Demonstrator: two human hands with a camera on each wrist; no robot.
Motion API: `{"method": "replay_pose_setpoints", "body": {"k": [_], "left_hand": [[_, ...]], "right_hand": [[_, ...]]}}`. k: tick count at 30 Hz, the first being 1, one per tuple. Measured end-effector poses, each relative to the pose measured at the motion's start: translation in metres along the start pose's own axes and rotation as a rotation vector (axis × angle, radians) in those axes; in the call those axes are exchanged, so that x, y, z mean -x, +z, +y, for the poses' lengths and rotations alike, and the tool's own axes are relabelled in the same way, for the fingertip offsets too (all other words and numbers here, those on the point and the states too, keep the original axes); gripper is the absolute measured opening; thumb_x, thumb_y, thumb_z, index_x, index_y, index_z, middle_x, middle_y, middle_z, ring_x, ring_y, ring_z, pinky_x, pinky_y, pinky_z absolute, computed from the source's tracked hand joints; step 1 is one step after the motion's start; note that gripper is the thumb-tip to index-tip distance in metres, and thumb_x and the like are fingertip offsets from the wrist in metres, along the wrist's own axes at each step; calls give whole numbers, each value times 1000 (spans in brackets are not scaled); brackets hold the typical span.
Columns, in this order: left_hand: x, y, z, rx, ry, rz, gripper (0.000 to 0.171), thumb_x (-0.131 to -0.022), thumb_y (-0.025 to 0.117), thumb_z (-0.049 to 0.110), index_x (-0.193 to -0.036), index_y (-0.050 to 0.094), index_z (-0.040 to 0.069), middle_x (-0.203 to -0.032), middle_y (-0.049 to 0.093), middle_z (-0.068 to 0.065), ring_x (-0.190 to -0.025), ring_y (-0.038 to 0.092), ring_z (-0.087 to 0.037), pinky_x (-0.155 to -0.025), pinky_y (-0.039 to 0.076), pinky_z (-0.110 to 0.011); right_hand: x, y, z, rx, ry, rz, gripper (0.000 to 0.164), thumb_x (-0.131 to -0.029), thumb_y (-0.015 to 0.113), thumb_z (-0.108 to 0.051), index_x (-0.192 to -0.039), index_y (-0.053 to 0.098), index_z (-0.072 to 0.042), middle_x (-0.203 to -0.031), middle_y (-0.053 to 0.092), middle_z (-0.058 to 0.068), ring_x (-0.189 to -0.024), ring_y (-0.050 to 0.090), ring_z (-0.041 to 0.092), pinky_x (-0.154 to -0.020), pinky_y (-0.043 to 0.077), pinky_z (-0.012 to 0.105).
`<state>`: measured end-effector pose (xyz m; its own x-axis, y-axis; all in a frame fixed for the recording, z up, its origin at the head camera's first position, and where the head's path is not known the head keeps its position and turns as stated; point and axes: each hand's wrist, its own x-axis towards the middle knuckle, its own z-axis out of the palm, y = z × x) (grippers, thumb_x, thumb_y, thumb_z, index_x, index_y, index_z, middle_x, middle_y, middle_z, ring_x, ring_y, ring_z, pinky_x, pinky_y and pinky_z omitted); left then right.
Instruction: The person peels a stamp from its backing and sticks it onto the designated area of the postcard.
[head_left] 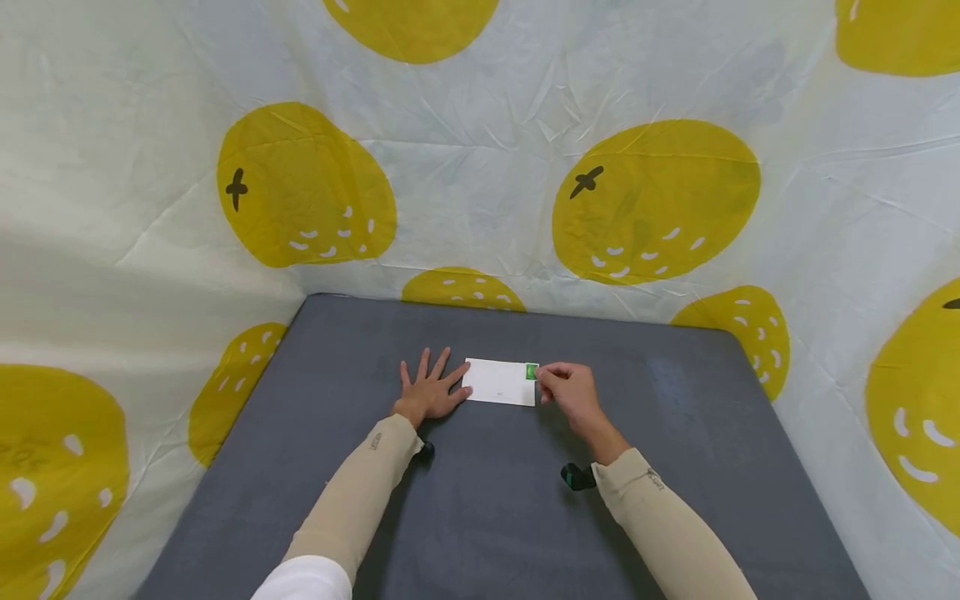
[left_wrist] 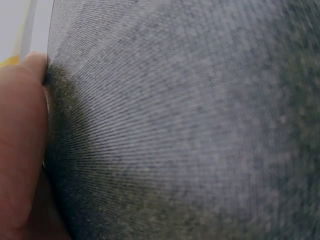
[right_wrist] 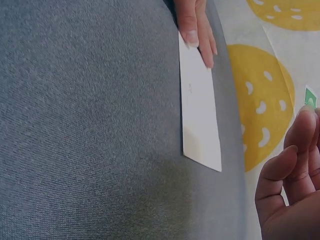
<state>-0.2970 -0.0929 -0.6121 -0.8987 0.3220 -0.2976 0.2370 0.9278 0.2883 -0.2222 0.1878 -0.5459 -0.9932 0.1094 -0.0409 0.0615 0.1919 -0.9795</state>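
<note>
A white envelope (head_left: pixel 495 383) lies flat on the dark grey table, with a little faint print near its lower middle. My left hand (head_left: pixel 431 394) is spread on the table at its left, thumb and index fingertip resting on the envelope's left edge. Between the thumb and fingertips of my right hand (head_left: pixel 572 393) is a small green stamp (right_wrist: pixel 310 97) with a white border. From the head, the stamp overlaps the envelope's upper right corner; the right wrist view shows it raised above the envelope. Only part of the left hand (left_wrist: pixel 20 145) shows in the left wrist view.
The grey table (head_left: pixel 480 517) ends at a white curtain (head_left: pixel 472 200) printed with yellow fruit shapes, which hangs behind it and along both sides. Dark wrist devices sit under both cuffs, the right one (head_left: pixel 577 477) more visible.
</note>
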Motion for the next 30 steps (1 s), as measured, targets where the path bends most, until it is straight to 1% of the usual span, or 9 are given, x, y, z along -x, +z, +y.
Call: {"method": "replay_pose_setpoints", "body": {"k": [4,7,11,18,22,27,30], "left_hand": [[3,-2,1,-10,-11,-8,68,-102,29,77,-163,8,54,-176,-17,10,-161,-27,-32,-119,-22,-74],[5,-3,1,-7,-8,-7,69,-102,30,76,-163,8,54,-176,-17,9,-161,-28,-33,-119,-22,-74],[2,-3,1,4,-5,-2,69,-102,30,76,-163,9,53,-176,-16,10,-160,-28,-33,-118,-24,-74],[1,-6,4,9,-12,-27,69,-101,29,78,-162,8,55,-176,-17,11,-160,-29,-31,-118,-24,-74],[1,-6,4,8,-14,-22,69,-101,29,78,-162,8,55,-176,-17,11,-160,-29,-31,-119,-24,-73],[1,-6,5,4,-15,-21,68,-101,27,77,-162,6,55,-176,-17,11,-160,-29,-31,-119,-23,-73],[1,-7,6,2,-19,-23,68,-101,28,78,-162,6,55,-175,-17,12,-161,-28,-31,-119,-23,-73]], "right_hand": [[-5,0,0,-14,22,14,22,-99,69,-11,-106,75,10,-71,67,3,-56,60,14,-67,60,35],[-9,0,0,-19,47,26,22,-99,69,-10,-106,75,10,-72,68,4,-55,59,14,-65,60,34],[-15,-1,0,-14,68,39,21,-98,70,-9,-105,75,10,-74,69,7,-55,59,12,-65,61,36],[-22,-3,1,-7,88,35,19,-98,70,-8,-103,74,10,-76,71,13,-54,59,11,-66,60,37],[-25,-4,1,-10,103,35,20,-98,69,-8,-103,74,10,-75,70,11,-55,59,12,-65,60,36],[-30,-4,3,-24,127,40,20,-97,69,-7,-105,74,11,-76,70,11,-55,59,13,-65,59,34],[-34,-5,3,-25,143,36,21,-98,68,-7,-107,74,11,-73,69,8,-55,59,12,-65,59,32]]}}
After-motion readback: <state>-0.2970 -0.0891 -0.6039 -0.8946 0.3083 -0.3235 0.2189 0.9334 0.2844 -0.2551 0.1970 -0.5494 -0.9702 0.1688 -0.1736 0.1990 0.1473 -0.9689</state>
